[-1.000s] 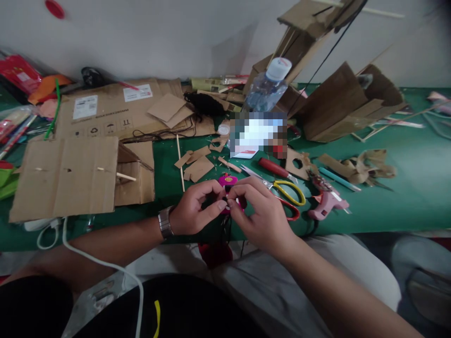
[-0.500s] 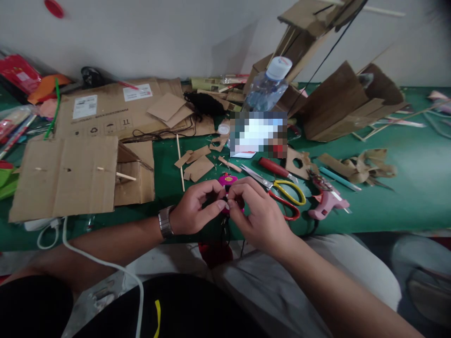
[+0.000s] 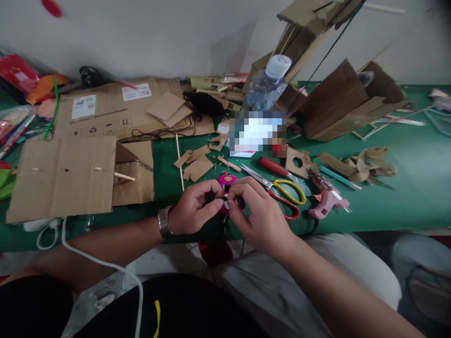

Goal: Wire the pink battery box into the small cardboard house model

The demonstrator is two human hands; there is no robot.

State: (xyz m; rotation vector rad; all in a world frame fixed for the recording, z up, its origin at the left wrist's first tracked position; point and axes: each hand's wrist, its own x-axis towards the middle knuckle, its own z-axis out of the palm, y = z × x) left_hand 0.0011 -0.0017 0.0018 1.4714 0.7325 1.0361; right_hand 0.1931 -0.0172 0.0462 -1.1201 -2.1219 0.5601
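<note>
My left hand [image 3: 197,206] and my right hand [image 3: 255,206] meet at the table's front edge, thumbs and forefingers pinched close together. Between the fingertips shows a short piece of black cord [image 3: 222,198], each end in a pinch. Right behind the fingertips lies a small magenta object [image 3: 227,179] with a yellow label, partly covered by my hands; its kind is unclear. Dark strands hang below it. Just right of my right hand are scissors [image 3: 289,190] with yellow and red handles and a red-handled knife [image 3: 273,165].
A pink glue gun [image 3: 329,199] lies to the right, near a cardboard pinwheel shape [image 3: 362,169]. A cardboard box model [image 3: 63,178] stands left, with a white cable [image 3: 102,258] crossing my left arm. Behind are a plastic bottle [image 3: 264,91], cardboard scraps [image 3: 199,168] and a wooden stick [image 3: 180,162].
The black cord now shows more plainly between my fingertips. Both hands keep almost the same place, and the things on the table have not moved.
</note>
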